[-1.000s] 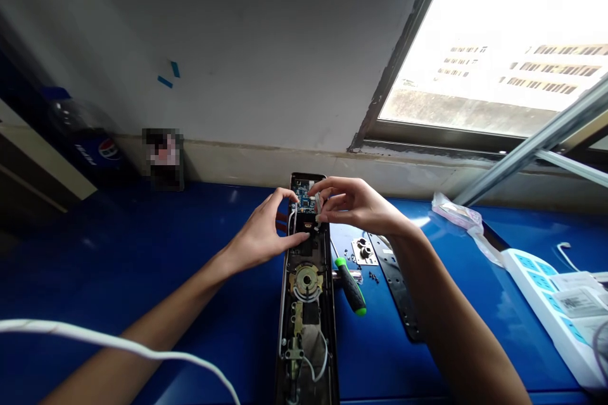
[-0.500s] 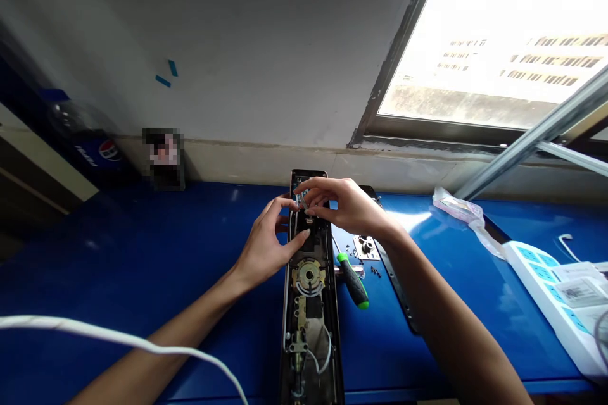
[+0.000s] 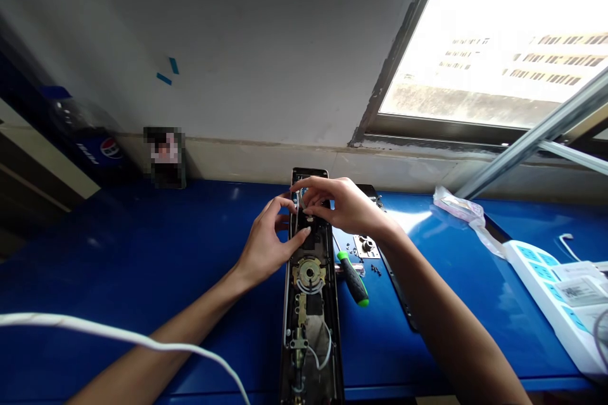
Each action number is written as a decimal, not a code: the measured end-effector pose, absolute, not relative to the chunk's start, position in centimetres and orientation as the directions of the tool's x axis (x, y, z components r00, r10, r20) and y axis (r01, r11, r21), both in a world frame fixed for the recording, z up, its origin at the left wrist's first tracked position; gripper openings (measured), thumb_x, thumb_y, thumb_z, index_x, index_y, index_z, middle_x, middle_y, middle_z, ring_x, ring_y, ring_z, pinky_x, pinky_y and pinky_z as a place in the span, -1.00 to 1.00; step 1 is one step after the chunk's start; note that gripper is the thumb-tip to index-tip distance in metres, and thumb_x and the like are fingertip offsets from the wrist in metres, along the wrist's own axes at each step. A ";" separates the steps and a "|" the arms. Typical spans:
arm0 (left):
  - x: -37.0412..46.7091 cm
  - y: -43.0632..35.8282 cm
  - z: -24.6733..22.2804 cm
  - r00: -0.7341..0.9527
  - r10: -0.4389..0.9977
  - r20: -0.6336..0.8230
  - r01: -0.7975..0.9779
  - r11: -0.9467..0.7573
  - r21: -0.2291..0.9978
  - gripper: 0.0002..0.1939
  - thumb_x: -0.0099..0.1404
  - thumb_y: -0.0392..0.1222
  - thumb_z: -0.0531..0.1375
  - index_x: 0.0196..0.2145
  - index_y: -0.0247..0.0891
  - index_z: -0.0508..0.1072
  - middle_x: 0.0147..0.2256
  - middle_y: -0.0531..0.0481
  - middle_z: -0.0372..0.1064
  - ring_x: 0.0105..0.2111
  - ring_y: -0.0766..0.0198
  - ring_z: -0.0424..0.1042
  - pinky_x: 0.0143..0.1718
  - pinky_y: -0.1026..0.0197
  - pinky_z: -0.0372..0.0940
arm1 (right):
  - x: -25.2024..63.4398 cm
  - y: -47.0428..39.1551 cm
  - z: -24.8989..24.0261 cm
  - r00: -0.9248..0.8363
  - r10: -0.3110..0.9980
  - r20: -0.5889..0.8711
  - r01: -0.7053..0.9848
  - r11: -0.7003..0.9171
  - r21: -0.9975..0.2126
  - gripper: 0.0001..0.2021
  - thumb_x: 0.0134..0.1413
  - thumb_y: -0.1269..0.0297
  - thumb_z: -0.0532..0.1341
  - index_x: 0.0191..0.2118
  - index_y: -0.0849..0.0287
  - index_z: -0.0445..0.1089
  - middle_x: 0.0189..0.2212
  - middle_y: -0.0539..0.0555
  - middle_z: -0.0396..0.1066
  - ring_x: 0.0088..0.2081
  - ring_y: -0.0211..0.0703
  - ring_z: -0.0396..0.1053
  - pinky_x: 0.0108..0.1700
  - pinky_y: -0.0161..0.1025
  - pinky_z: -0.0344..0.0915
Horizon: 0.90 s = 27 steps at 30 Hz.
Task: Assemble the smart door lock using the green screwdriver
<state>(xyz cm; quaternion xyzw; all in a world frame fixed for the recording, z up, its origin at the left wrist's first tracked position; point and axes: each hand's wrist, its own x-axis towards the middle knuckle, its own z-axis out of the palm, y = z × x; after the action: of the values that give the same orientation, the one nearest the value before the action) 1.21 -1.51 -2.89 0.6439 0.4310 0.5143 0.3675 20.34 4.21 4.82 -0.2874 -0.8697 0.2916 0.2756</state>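
Note:
A long black device housing (image 3: 311, 316) lies open on the blue table, showing a round brass-coloured part (image 3: 310, 273), metal pieces and white wires. My left hand (image 3: 272, 237) is at the housing's left edge near its far end, thumb on the inside and fingers curled over the side. From the right, my right hand (image 3: 344, 205) reaches over the far end, its thumb and fingers bent close together around a thin light cable (image 3: 302, 197). The fingertips are small and partly hide the circuit board there.
A green-black screwdriver (image 3: 354, 281), a square metal part (image 3: 367, 246) and small screws lie right of the housing, beside a long black panel (image 3: 401, 294). Further right are a white power strip (image 3: 546, 285) and a plastic packet (image 3: 458, 205). A white cable (image 3: 118, 336) crosses at left.
My right fingers have shifted slightly at the far end of the housing. My left hand has barely moved.

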 end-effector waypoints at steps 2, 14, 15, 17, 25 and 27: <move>1.2 -1.5 -2.9 0.097 0.928 0.359 0.182 -0.371 0.911 -0.68 0.28 -0.12 0.38 -0.15 -0.18 0.32 0.02 -0.05 0.40 -0.22 0.26 0.58 -0.12 0.13 0.54 | 20.3 3.9 4.9 -0.674 0.660 0.333 0.354 0.684 -0.638 -0.51 0.16 0.58 0.24 0.15 0.01 0.45 -0.28 -0.05 0.59 -0.24 -0.27 0.56 -0.14 -0.30 0.45; 0.9 -2.0 -2.8 0.118 0.921 0.371 0.358 -0.388 0.849 -0.81 0.36 -0.07 0.31 -0.08 -0.08 0.55 0.31 -0.14 0.22 0.30 -0.07 0.32 0.03 -0.02 0.54 | 21.6 2.8 4.3 -0.619 0.675 0.401 0.509 0.734 -0.451 -0.95 0.15 0.42 0.37 -0.29 0.13 0.57 -0.31 0.00 0.50 -0.32 -0.29 0.42 -0.26 -0.31 0.34; 0.9 -2.1 -2.7 0.118 0.922 0.368 0.373 -0.385 0.844 -0.81 0.36 -0.07 0.31 -0.08 -0.07 0.55 0.32 -0.14 0.21 0.35 -0.10 0.25 0.04 -0.03 0.54 | 21.7 2.6 4.3 -0.629 0.670 0.393 0.510 0.738 -0.442 -0.95 0.16 0.42 0.37 -0.30 0.13 0.58 -0.30 0.01 0.51 -0.31 -0.27 0.42 -0.25 -0.30 0.35; 0.9 -2.1 -2.7 0.117 0.923 0.367 0.392 -0.383 0.837 -0.82 0.36 -0.08 0.31 -0.08 -0.06 0.56 0.34 -0.13 0.19 0.39 -0.11 0.18 0.05 -0.05 0.54 | 22.0 2.3 4.2 -0.656 0.657 0.372 0.508 0.749 -0.426 -0.94 0.18 0.41 0.35 -0.27 0.12 0.60 -0.25 0.03 0.52 -0.28 -0.25 0.45 -0.22 -0.27 0.37; 1.0 -2.1 -2.5 0.127 0.913 0.387 0.391 -0.405 0.827 -0.82 0.36 -0.12 0.30 -0.08 -0.07 0.57 0.35 -0.12 0.17 0.34 -0.09 0.27 0.07 -0.05 0.54 | 22.2 1.4 3.5 -0.667 0.651 0.362 0.514 0.754 -0.409 -0.87 0.24 0.39 0.32 -0.13 0.13 0.60 -0.17 0.07 0.48 -0.21 -0.21 0.46 -0.14 -0.23 0.41; 1.0 -2.1 -2.6 0.125 0.910 0.395 0.394 -0.411 0.822 -0.82 0.36 -0.12 0.30 -0.08 -0.07 0.57 0.34 -0.12 0.18 0.37 -0.10 0.22 0.08 -0.06 0.53 | 22.2 1.4 3.4 -0.662 0.653 0.369 0.512 0.753 -0.413 -0.86 0.24 0.40 0.32 -0.11 0.12 0.59 -0.15 0.07 0.48 -0.20 -0.21 0.47 -0.13 -0.24 0.41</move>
<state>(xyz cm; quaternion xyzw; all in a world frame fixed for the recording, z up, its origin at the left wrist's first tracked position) 1.03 -2.12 -2.58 0.6975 0.4675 0.4681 0.2755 22.21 1.35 3.40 -0.3231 -0.9010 0.1381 0.2542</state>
